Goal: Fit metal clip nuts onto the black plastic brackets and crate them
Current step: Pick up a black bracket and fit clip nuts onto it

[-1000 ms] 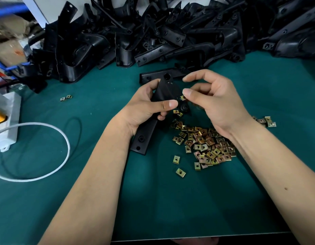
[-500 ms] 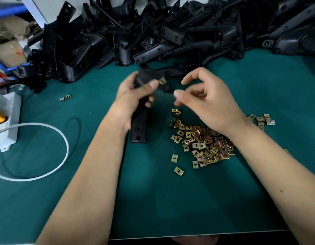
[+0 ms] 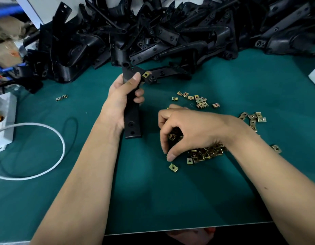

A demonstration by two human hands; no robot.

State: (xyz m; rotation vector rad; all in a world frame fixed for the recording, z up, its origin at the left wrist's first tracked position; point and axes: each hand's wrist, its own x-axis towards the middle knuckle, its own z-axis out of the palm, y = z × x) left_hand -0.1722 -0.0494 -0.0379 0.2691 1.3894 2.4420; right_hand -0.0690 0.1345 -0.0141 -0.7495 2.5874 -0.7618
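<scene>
- Left hand [image 3: 124, 96] grip is clamped mid-length on the bracket [image 3: 131, 110]: rigid, light plastic; one clip nut [image 3: 145, 74] sits at its 12 o'clock end.
- Right hand [image 3: 190, 131] grip is curled into the nut pile [image 3: 206, 152] on the counter [image 3: 171, 200]; whether it pinches one cannot be told. Nuts: small, stiff, slippery; pinch by flat faces.

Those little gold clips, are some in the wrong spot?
Yes. Most clips sit in one pile under the right hand, but two strays lie far left, near the white cable, away from the rest.

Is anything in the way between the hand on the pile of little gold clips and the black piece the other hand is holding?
Nothing visible blocks it. The right hand is down on the clip nut pile, and only bare green mat lies between it and the black bracket gripped by the left hand.
</scene>
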